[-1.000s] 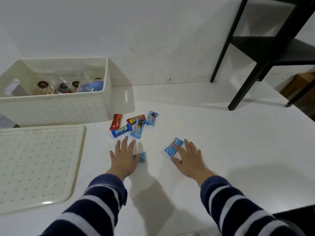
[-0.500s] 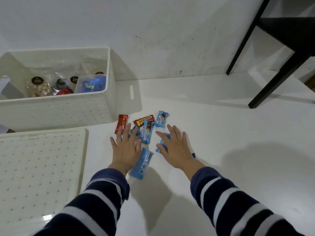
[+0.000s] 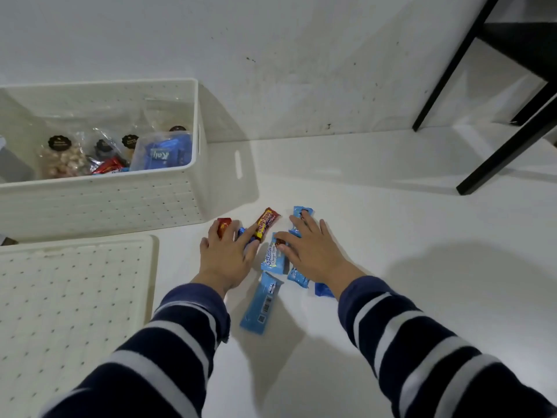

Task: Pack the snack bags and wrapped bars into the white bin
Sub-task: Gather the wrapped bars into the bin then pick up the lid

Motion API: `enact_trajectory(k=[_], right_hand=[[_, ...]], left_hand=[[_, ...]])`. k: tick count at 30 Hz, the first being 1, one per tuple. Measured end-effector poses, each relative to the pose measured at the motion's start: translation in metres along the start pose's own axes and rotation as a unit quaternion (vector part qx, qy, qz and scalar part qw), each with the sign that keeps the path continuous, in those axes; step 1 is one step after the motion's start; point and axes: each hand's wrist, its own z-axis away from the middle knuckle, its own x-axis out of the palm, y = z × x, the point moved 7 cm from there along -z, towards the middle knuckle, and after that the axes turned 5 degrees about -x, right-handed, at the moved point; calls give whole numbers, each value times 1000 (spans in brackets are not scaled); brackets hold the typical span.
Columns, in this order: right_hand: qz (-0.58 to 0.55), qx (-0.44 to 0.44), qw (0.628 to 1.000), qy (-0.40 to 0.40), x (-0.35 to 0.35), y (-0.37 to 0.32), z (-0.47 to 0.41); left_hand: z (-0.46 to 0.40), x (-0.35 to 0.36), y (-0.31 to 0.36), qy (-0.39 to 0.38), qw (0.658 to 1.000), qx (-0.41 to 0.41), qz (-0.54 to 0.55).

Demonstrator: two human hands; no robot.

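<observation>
Several snack bags (image 3: 63, 158) inside white bin (image 3: 99, 203).

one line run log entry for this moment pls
stage: gathering bars | left hand: flat on red bar | right hand: flat on light blue bars | white bin: partly filled

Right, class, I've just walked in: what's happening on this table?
A person in striped sleeves is gathering small wrapped snack bars. The left hand lies flat over a red-wrapped bar; the right hand lies flat over light-blue wrapped bars. A long blue bar lies untouched. The white perforated plastic bin already holds clear snack bags.
</observation>
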Motion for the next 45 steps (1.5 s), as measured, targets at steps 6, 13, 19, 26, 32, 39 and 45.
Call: enact_trajectory(k=[6,13,19,26,32,39,45], right_hand=[[-4,6,1000,-31,6,11,44],[39,-1,999,-20,20,17,80],[36,-33,998,35,22,13,71],[45,-42,993,102,14,15,54],[12,-5,981,193,8,19,44],[16,1,971,239,7,19,50],[-28,54,981,186,12,14,71]], left_hand=[[48,14,6,-3,1000,-18,-5],[76,26,22,21,999,34,11],[57,22,15,105,990,94,-7],[15,11,23,107,975,181,-69],[11,9,30,192,969,153,-9],[20,5,32,207,970,121,31],[66,11,25,205,975,60,65]])
